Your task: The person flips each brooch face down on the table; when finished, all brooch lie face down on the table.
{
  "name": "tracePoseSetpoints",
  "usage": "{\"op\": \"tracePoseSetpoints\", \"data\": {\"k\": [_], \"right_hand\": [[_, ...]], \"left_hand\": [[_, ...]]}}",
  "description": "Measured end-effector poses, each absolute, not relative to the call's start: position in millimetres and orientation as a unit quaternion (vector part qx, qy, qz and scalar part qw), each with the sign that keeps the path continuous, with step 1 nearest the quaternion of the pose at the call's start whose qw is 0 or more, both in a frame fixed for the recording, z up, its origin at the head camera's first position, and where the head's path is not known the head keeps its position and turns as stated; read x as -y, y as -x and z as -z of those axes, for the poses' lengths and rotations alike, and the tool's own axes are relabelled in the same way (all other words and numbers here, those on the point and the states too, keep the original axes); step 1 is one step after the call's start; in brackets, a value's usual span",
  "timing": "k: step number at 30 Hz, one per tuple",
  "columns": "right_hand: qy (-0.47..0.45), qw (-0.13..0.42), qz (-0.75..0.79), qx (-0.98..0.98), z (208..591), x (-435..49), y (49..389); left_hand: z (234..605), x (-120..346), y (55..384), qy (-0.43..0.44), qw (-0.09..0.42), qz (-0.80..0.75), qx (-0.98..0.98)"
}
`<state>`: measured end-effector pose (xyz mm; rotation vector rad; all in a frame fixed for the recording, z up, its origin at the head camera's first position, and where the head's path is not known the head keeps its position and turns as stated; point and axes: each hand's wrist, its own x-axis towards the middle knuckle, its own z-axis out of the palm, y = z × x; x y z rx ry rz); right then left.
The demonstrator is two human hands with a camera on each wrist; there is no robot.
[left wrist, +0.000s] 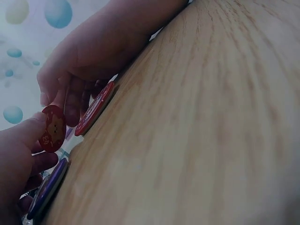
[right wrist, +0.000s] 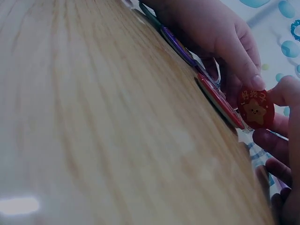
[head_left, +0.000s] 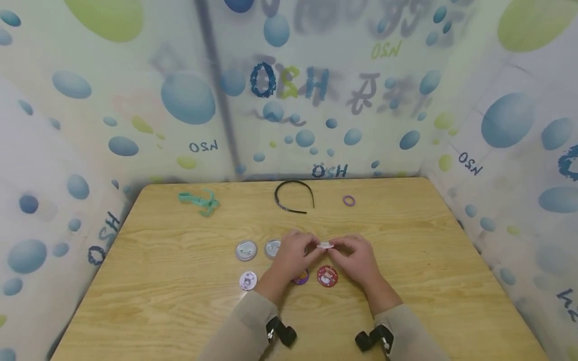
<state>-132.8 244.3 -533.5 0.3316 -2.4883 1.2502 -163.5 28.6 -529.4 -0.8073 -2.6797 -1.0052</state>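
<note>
Above the table, a small red button badge point(head_left: 324, 245) is pinched between the fingertips of my left hand point(head_left: 293, 256) and my right hand point(head_left: 359, 261). From the head it shows almost edge-on. Its red face point(right wrist: 256, 108) carries a yellow star and writing in the right wrist view. A round red badge point(head_left: 327, 276) lies on the table just below the hands. Beside it is a purple badge point(head_left: 301, 277), partly hidden by my left wrist. Two silver badge backs, one at the left point(head_left: 246, 250) and one point(head_left: 272, 248) partly behind my left hand, lie nearby.
A white badge point(head_left: 248, 281) lies left of my left wrist on the wooden table point(head_left: 180, 301). Farther back are a teal clip-like object point(head_left: 200, 202), a black headband point(head_left: 277, 195) and a purple ring-shaped band point(head_left: 348, 200). Patterned walls point(head_left: 289, 150) enclose the table's back and sides.
</note>
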Motion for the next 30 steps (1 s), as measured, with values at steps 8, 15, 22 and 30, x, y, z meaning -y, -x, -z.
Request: {"op": "tracePoseSetpoints", "data": {"k": [8, 15, 22, 30], "right_hand": [[-0.121, 0.157, -0.436, 0.878, 531.4, -246.6, 132.0], [-0.135, 0.157, -0.421, 0.883, 531.6, -247.3, 133.5], [-0.127, 0.149, -0.412, 0.890, 536.2, -248.2, 135.8], [-0.130, 0.164, -0.405, 0.890, 539.8, -249.6, 136.9]], "left_hand": [[531.0, -28.7, 164.3, 0.287, 0.086, 0.318, 0.899], [529.9, -27.3, 164.9, 0.305, 0.099, 0.298, 0.899], [530.3, -26.5, 165.1, 0.325, 0.121, 0.277, 0.896], [532.9, -27.9, 167.3, 0.321, 0.116, 0.278, 0.898]]}}
